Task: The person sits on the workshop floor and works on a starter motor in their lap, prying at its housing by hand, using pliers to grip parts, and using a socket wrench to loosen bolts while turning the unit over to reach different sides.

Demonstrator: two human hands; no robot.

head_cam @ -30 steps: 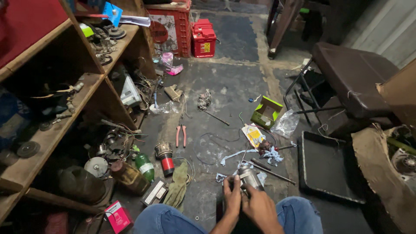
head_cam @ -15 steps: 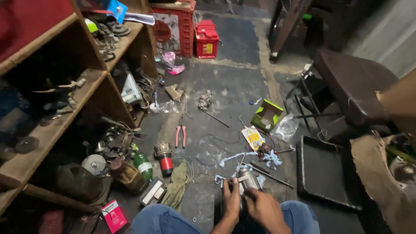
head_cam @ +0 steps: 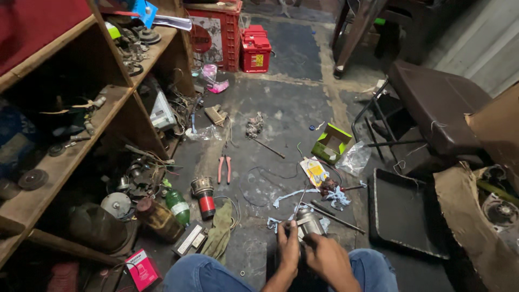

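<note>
Taking the small metal motor (head_cam: 308,223) as the landmark and going left to right: far to its left stands the wooden shelf (head_cam: 81,135) crowded with parts, and nearer on that side lie a green bottle (head_cam: 177,206), a red-and-silver cylinder (head_cam: 204,196) and a pair of red-handled pliers (head_cam: 224,168) on the floor (head_cam: 281,108). The left hand (head_cam: 288,250) is curled against the motor's left flank, fingers pressed on its casing, while the right hand (head_cam: 324,257) closes round its lower right side; both grip it just above the knees. Compared with a second ago the motor sits in nearly the same spot, though the hands have drawn in tighter around it, so the handling looks like fine work on the casing rather than moving it. Up and right of the motor lie a green box (head_cam: 331,143) and, farther right, a black tray (head_cam: 403,213).
</note>
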